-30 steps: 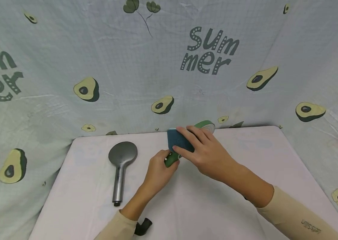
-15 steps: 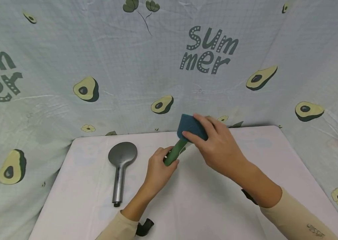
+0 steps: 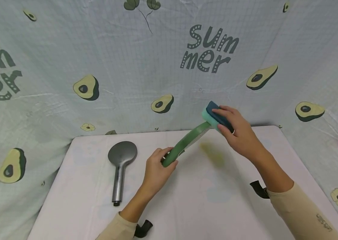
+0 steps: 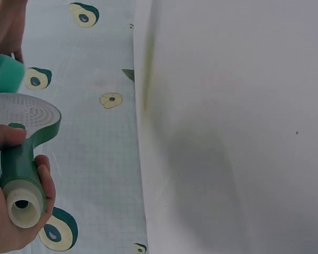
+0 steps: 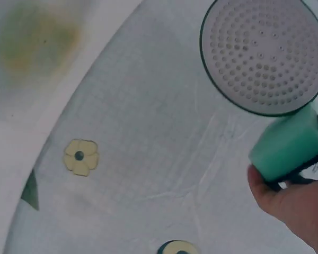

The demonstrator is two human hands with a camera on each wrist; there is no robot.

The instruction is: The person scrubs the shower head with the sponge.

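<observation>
- Left hand [image 3: 157,168] grips the handle of the green shower head [image 3: 186,142], fingers curled round it; same grip as a second ago, but the head end is now tilted up and far-right, off the table [image 3: 186,200].
- Right hand [image 3: 237,133] pinches the sponge [image 3: 213,115], fingers curled over its dark top; it has moved from low over the handle up to the head end.
- Right wrist view: sponge [image 5: 289,143] touches the rim of the perforated face [image 5: 265,53].
- So the wipe has travelled from the handle to the spray face; my read, scrubbing the face is in hand.
- Yellowish smear [image 3: 212,155] shows on the table under the raised head.
- Grey shower head [image 3: 122,166] lies untouched at left, well apart.
</observation>
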